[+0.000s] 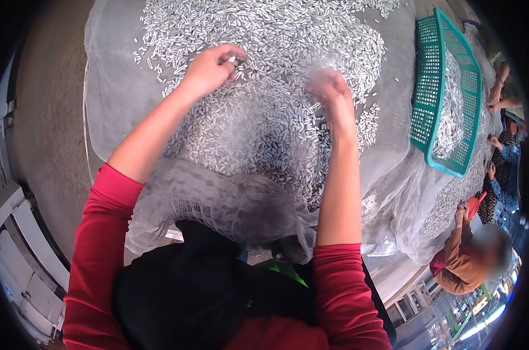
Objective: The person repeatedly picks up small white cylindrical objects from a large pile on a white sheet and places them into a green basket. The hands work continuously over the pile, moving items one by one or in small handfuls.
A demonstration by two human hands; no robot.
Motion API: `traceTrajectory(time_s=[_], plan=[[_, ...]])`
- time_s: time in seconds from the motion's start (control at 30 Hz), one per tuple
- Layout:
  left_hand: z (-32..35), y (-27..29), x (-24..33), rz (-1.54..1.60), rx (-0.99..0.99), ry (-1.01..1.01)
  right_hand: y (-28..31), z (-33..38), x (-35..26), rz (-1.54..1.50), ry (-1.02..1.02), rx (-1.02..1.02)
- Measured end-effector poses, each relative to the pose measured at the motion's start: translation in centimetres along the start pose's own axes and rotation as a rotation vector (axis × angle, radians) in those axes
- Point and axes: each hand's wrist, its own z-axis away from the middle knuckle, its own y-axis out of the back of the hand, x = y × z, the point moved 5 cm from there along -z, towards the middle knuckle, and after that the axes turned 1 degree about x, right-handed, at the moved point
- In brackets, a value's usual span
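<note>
A wide heap of small silvery, rod-shaped pieces (264, 35) covers the table before me, on pale mesh cloth. Over the left part of the heap, my left hand (209, 71) is closed, thumb and fingers curled together around a small whitish piece (233, 59). Across from it, above the right part of the heap, hovers my right hand (333, 96). Motion smears its fingers, so whether they grip anything does not show. Closer to my body the pieces lie thickly, and some look blurred between my forearms.
A green plastic basket (430, 87) holding longer silvery strips stands at the right. Sheer mesh cloth (218, 189) is bunched along the near edge. Farther right, other people (462, 262) sit with their hands at another spread of pieces. A bare floor (48, 87) lies left of the table.
</note>
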Motion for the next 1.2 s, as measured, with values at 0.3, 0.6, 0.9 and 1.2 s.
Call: traceTrajectory(time_s=[0.3, 0.6, 0.9, 1.2], plan=[[0.9, 0.0, 0.9, -0.623, 0.217, -0.291, -3.8, -5.4, -2.2, 1.355, -0.039, 0.264], [1.9, -1.9, 1.1, -1.006, 0.181, -0.334, -0.1, -0.6, -1.5, -0.169, -0.086, -0.122], [0.8, -2.0, 1.2, -0.735, 0.08, -0.31, 0.3, 2.4, 1.0, 1.068, 0.28, -0.011], [1.1, -1.9, -0.4, 0.261, -0.238, 0.09, 5.5, 3.6, 4.0, 0.046, -0.177, 0.024]])
